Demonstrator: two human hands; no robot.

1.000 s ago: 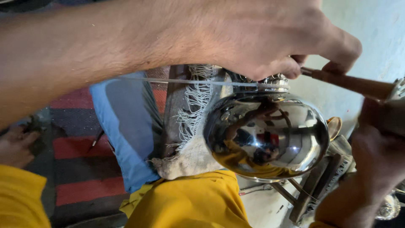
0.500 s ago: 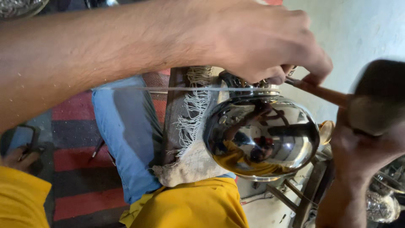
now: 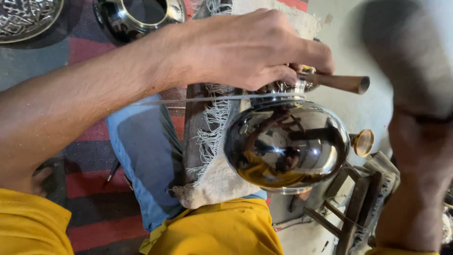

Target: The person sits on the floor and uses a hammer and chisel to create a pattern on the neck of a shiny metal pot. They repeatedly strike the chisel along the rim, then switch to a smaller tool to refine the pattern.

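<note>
Raised higher and blurred at frame right since 0.5 s ago: right hand (image 3: pixel 415 156), fingers' state impossible to tell. Resting on fringed cloth (image 3: pixel 212 174) over the lap: 1 round, mirror-polished metal pot (image 3: pixel 288 146), reflecting yellow clothing. Pinched at its neck by left hand (image 3: pixel 250 47) fingers: 1 wooden-handled tool (image 3: pixel 339 82). Farther off: 1 dark bowl (image 3: pixel 137 16), 1 embossed plate (image 3: pixel 23 19).

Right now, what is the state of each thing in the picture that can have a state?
Left hand: closed, its grip on the wooden-handled tool.
Right hand: raised and blurred, grip cannot be told.
Shiny metal pot: lying on its side against the fringed cloth.
Dark metal vessel: open at the top.
</note>
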